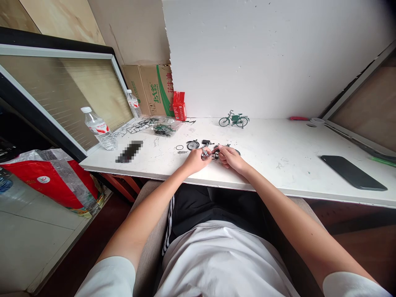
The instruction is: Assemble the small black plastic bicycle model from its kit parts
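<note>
My left hand is closed around a small silvery and dark model bicycle part, mostly hidden by the fingers. Close beside it, my right hand pinches a dark, thin model bicycle part whose exact shape I cannot make out. Just beyond the hands lie a spoked toy wheel, a small black block-shaped piece and a thin black ring. Part of another dark wheel shows past my right hand. Farther back, a green model bicycle stands upright on the white table.
A bag of green parts and black part frames lie at the back left. Two water bottles stand near the left edge. A red box and a cardboard carton are behind. A black phone lies right.
</note>
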Demonstrator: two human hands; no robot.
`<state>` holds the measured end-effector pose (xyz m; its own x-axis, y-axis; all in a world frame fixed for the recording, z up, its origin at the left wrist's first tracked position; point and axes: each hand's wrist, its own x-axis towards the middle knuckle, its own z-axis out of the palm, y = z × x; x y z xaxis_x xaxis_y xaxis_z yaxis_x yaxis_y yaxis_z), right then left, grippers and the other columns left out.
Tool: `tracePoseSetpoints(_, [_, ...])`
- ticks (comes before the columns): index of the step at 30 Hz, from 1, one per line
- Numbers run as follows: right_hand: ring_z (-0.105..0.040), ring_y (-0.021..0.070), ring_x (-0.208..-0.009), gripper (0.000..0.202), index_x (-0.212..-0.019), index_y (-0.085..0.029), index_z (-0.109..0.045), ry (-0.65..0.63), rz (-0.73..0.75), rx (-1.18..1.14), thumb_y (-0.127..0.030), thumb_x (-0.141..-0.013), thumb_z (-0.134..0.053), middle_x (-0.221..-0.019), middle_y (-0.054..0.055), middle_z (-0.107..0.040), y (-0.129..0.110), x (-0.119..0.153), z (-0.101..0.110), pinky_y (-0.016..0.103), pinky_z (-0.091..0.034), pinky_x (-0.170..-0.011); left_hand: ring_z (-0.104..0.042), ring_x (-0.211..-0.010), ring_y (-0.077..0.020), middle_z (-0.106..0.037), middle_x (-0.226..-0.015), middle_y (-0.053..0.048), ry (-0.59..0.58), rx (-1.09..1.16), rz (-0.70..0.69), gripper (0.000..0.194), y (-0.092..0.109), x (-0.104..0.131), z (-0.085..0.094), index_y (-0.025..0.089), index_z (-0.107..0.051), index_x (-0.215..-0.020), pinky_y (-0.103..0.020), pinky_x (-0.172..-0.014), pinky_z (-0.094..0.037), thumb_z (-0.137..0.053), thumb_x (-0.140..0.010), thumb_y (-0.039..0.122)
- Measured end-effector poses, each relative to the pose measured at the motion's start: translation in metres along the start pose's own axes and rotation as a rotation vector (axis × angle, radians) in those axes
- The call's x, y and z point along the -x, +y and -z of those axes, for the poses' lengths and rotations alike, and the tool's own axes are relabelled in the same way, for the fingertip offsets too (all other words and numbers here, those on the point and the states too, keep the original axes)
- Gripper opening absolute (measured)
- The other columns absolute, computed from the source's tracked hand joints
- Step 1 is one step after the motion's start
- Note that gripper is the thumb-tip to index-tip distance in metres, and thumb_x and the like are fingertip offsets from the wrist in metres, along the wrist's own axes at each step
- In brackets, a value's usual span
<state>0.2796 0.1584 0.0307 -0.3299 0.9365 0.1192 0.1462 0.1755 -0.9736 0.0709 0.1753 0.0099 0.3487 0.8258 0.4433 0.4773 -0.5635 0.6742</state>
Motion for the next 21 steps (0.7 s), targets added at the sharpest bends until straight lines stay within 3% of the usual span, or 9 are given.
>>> tracePoseSetpoints(3, [-0.029,0.0113,-0.053,0.055,-0.08,-0.025,-0.044,0.004,0.015,-0.013,-0.075,-0.096,-0.057,-0.065,-0.006,-0.031,0.0002,0.0002,0.0011,0.027,-0.033,-0.048,-0.074,-0.094,-0.0224,-0.081,-0.103,-0.006,0.023,0.019,0.006,0.011,-0.0012,-0.0005,-0.0008,0.021,-0.075,-0.099,-0.033,-0.087,-0.058,-0.07,-0.091,0.025])
tracePoseSetpoints(8, [-0.035,0.0103,-0.051,0.048,-0.093,-0.023,-0.061,0.021,0.034,0.088,-0.07,-0.095,-0.065,-0.065,-0.005,-0.042,0.001,-0.0005,0.0037,0.027,-0.029,-0.047,-0.076,-0.096,-0.0223,-0.082,-0.105,-0.007,0.051,0.059,-0.004,0.014,-0.0045,-0.0022,-0.003,0.019,-0.078,-0.102,-0.033,-0.089,-0.06,-0.071,-0.089,0.019])
tracePoseSetpoints(16, [-0.026,0.0089,-0.051,0.048,-0.094,-0.021,-0.063,0.011,0.018,-0.086,-0.068,-0.091,-0.072,-0.062,-0.009,-0.032,-0.0025,-0.0006,0.0046,0.026,-0.027,-0.047,-0.077,-0.104,-0.0239,-0.082,-0.112,-0.008,0.151,-0.009,-0.133,0.016,-0.0056,0.0013,-0.0027,0.021,-0.081,-0.108,-0.037,-0.099,-0.058,-0.072,-0.095,0.022])
tracePoseSetpoints(21, [-0.026,0.0082,-0.052,0.046,-0.099,-0.02,-0.068,0.007,0.028,-0.134,-0.063,-0.089,-0.078,-0.062,-0.009,-0.033,-0.0013,-0.0013,0.0067,0.025,-0.024,-0.047,-0.076,-0.1,-0.0229,-0.081,-0.109,-0.008,0.194,-0.151,-0.232,0.018,-0.0058,0.0045,-0.0023,0.022,-0.08,-0.111,-0.034,-0.093,-0.057,-0.068,-0.098,0.021])
